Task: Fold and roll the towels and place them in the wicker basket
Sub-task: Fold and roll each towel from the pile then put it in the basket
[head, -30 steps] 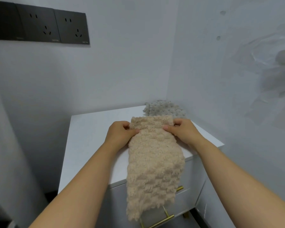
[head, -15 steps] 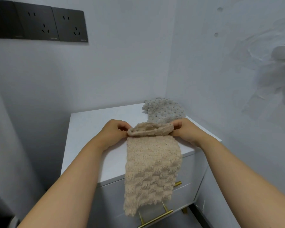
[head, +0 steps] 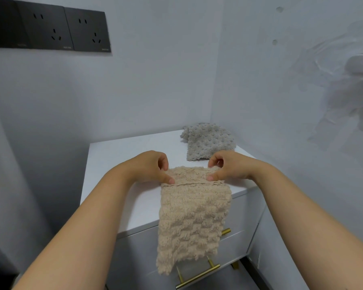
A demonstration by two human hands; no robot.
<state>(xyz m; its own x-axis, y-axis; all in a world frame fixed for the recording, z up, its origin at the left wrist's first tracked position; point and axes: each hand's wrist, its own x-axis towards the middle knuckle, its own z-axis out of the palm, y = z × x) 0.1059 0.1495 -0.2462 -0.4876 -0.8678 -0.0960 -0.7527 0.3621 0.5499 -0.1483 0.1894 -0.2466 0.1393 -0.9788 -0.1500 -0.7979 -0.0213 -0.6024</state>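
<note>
A fluffy beige towel (head: 193, 218) lies folded into a long strip on the white cabinet top (head: 122, 164) and hangs over its front edge, past the drawers. Its far end is curled over into a first small roll. My left hand (head: 153, 167) pinches the roll's left side and my right hand (head: 226, 167) pinches its right side, thumbs on the near edge. A grey dimpled towel (head: 208, 141) lies loosely folded in the cabinet's back right corner. No wicker basket is in view.
The cabinet stands in a corner between two pale walls. Gold drawer handles (head: 197, 276) stick out below the hanging towel. Black wall sockets (head: 69, 32) sit high on the left wall. A pale blurred object (head: 358, 65) juts from the right wall.
The beige towel's far end, flat a second ago, has been turned over toward me into a small roll. Both hands have drawn slightly nearer, uncovering more of the grey towel.
</note>
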